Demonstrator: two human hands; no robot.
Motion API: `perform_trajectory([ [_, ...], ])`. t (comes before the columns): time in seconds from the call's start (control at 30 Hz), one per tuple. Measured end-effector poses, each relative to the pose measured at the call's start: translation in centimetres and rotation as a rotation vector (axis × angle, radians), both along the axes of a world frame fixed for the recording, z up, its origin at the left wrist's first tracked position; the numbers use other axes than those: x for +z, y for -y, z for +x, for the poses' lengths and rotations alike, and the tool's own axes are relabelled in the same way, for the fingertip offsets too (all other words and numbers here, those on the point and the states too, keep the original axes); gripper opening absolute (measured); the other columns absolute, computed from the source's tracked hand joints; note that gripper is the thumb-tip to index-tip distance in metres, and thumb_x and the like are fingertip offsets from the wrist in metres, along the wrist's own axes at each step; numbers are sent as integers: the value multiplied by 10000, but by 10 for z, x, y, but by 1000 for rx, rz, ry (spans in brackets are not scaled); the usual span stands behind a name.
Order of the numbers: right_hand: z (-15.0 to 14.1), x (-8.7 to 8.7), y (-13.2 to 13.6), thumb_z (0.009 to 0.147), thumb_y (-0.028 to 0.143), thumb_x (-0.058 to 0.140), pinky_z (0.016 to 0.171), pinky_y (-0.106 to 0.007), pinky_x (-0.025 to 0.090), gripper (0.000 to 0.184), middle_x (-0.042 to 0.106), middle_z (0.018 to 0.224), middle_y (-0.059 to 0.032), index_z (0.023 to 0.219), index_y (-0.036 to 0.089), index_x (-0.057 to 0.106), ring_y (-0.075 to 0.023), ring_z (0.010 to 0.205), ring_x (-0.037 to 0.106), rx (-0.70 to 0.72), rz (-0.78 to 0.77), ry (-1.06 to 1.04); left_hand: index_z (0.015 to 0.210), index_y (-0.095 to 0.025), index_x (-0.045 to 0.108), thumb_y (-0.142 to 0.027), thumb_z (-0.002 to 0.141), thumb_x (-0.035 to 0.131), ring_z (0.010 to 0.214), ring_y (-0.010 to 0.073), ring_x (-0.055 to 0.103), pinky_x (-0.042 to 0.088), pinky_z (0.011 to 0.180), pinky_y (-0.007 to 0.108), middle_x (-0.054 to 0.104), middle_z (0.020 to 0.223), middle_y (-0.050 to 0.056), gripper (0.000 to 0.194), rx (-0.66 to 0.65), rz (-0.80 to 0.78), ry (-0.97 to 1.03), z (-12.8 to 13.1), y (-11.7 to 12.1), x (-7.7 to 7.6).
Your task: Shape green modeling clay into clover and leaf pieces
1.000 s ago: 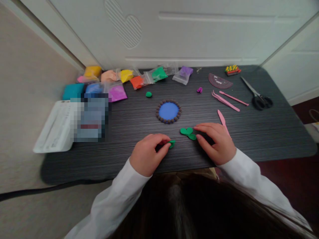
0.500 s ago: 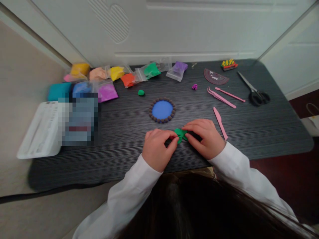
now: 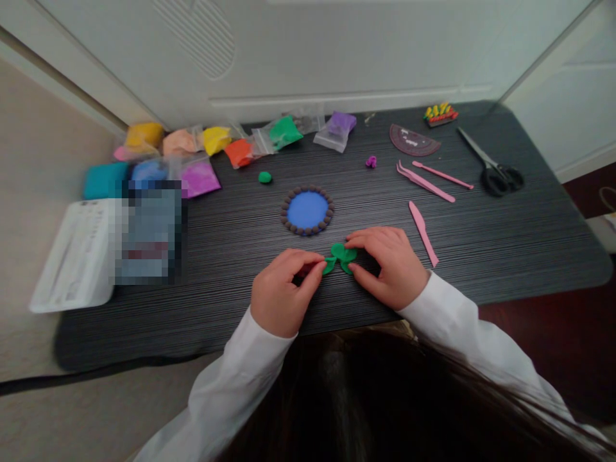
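Several flat green clay pieces (image 3: 339, 251) lie together on the dark table between my hands. My left hand (image 3: 286, 289) pinches the leftmost green clay piece between thumb and fingertips. From the other side, my right hand (image 3: 389, 266) grips the edge of the green clay with thumb and index finger. Just beyond them lies a blue clay disc (image 3: 307, 209) ringed with dark brown clay balls. A small green clay ball (image 3: 264, 177) sits farther back to the left. Right of my right hand rests a pink plastic knife (image 3: 423, 233).
Bags of coloured clay, a green bag (image 3: 285, 133) among them, line the back left. A white tray (image 3: 72, 256) stands at the left edge. Pink tweezers (image 3: 426, 181), a pink rod tool (image 3: 443, 174), scissors (image 3: 495, 168) and a half-round template (image 3: 414, 140) lie at right.
My left hand has moved left with a green clay piece in its pinch, away from the others. The right hand stays at the green clay. The view has shifted slightly.
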State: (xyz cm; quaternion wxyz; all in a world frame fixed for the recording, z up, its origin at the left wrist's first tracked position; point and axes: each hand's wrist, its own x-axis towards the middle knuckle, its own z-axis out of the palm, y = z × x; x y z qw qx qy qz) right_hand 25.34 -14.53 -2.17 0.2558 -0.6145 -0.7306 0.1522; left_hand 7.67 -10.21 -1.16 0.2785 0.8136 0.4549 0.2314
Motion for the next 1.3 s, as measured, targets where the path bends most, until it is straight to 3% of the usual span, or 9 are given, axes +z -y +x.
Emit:
perform_trajectory([
  [0.13,-6,0,1,714,189,521,804,-341,362,217,602,883,-30,930,200,505,-171,850,532,-13,4,-126,819,-191,611,-246,735,509,764,131,563,443,711,264,612,826,17,143,-3,-32,38,-5,-3,-1],
  [0.3,-14,1,2,723,165,498,748,-296,407,298,579,911,-27,1011,206,434,-144,809,546,-71,-1,-329,836,-185,607,-227,716,528,778,131,564,457,692,257,602,858,30,149,45,-131,185,-9,-4,-3],
  [0.47,-19,0,-1,719,214,504,753,-351,356,257,600,886,-35,974,191,497,-189,804,519,-149,-5,-109,819,-153,606,-199,680,578,717,115,567,474,682,249,617,810,35,149,177,-289,376,-8,-4,-3],
  [0.63,-20,-5,-3,724,265,497,738,-367,338,238,592,891,-53,944,185,537,-225,844,486,-182,3,32,817,-145,613,-182,652,610,682,100,587,491,664,217,632,783,23,169,193,-352,492,-7,-4,-7],
  [0.83,-20,-2,0,713,320,533,784,-370,336,301,539,1056,-77,983,186,549,-230,964,462,-180,157,-11,875,-129,570,-178,635,624,595,92,598,512,548,191,625,768,24,251,225,-505,656,-1,-2,-10],
  [0.97,-21,0,2,737,318,538,804,-362,316,195,597,976,-27,902,228,589,-187,921,502,-73,235,-30,844,-138,559,-155,619,641,632,94,612,528,570,192,613,815,13,240,222,-527,758,6,1,-10],
  [1.1,-21,0,2,753,275,535,782,-349,320,133,627,909,-15,859,230,601,-162,861,533,-80,270,-55,866,-153,581,-147,642,628,662,105,620,535,589,210,629,817,13,229,197,-581,868,6,1,-11],
  [1.3,-22,3,4,734,235,564,769,-338,340,124,641,847,-11,852,216,598,-143,819,553,-113,339,-107,842,-146,634,-165,712,564,719,124,628,529,658,233,672,778,33,149,182,-924,1076,1,-3,-10],
])
